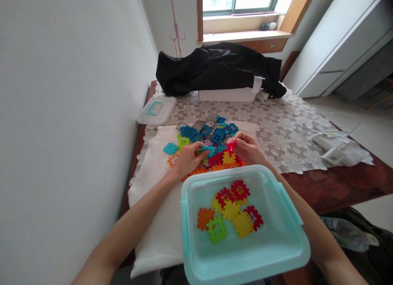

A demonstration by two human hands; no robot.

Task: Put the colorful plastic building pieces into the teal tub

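The right hand pinches a small red plastic interlocking tile between thumb and fingertips, its fingers bent closely around it, just above the heap. The left hand lies palm down over the heap, its fingers together and reaching toward the right hand, with their tips against a teal tile; whether they grip it, I cannot tell. Both forearms cross the near edge of the table, on either side of a pale aqua plastic tub holding red, yellow, orange and green tiles. Just beyond the tub, a heap of mixed tiles lies on a white cloth, which sits near the table's left edge, beside a lace tablecloth.
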